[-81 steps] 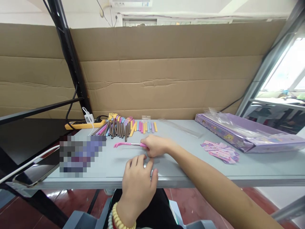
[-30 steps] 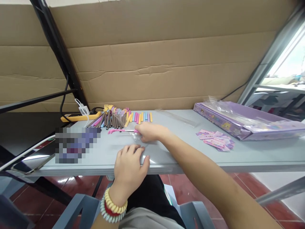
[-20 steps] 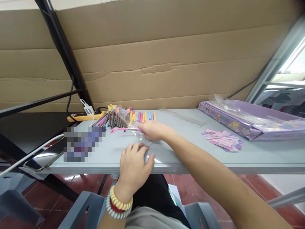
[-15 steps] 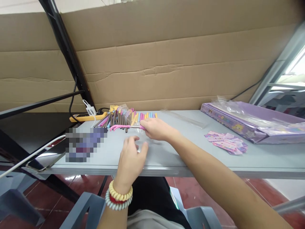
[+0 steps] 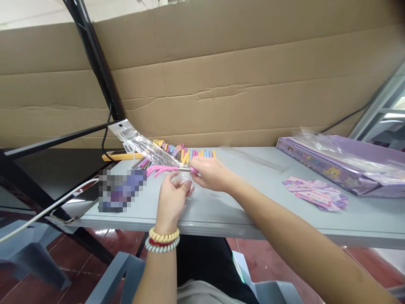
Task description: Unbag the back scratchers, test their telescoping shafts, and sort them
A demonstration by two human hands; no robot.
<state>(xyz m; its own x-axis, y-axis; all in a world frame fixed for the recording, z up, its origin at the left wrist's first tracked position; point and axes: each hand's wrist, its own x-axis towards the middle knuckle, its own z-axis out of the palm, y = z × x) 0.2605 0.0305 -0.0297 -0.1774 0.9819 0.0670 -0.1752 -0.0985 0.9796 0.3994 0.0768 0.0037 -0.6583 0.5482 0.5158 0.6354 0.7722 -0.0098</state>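
Observation:
In my right hand [image 5: 210, 171] is a telescopic back scratcher [image 5: 163, 168] with a pink claw, a metal rod and a pink handle end. The claw points left over the table. My left hand [image 5: 173, 194] is just below it, fingers closed on the near end of a long clear plastic bag [image 5: 139, 141]. The bag slants up and left, its far end raised in the air. Behind the hands, several more back scratchers [image 5: 167, 145] lie in a pile with yellow, purple and pink claws and coloured handles.
Pink and purple printed cards [image 5: 318, 192] lie on the grey table [image 5: 247, 207] at right. A purple box [image 5: 332, 169] with plastic film stands beyond them. Another clear bag [image 5: 256, 159] lies flat near the cardboard wall [image 5: 205, 93]. A pixelated item [image 5: 120, 192] is at left, by a white cable [image 5: 47, 211].
My left hand, empty and open before, has closed on a clear plastic bag, which has swung up to the left. My right hand keeps the pink back scratcher. The view has shifted slightly.

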